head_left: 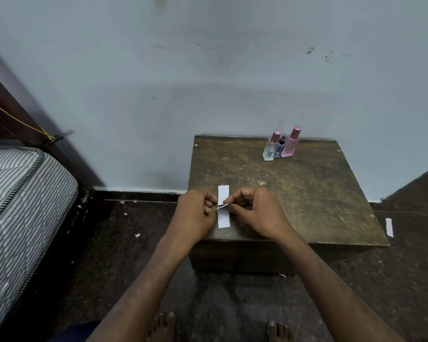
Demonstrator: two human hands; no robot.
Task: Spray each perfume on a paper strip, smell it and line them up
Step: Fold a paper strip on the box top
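— How are the fingers set?

— The right hand (253, 213) has its fingers curled, and a thin dark blade-like tool (223, 206) is pinched at their tips and laid across the white rectangular paper strip (223, 206). The left hand (195, 213) is curled at the strip's left edge, and the paper seems to be pinned or pinched there; which of the two cannot be told.

— Where is the strip?

— It lies flat near the front left edge of the worn dark wooden box-table (307, 193), lengthwise away from the person.

— What is called for now?

— Probably a cut or mark across the middle. The paper should be kept pressed flat, and the tool drawn straight with light pressure so the strip is not torn.

— And the perfumes?

— A clear glass bottle (269, 150), a small blue bottle (280, 146) and a pink bottle (291, 144) stand together at the far edge, well apart and untouched. Another paper strip (389, 227) lies on the floor at the right.
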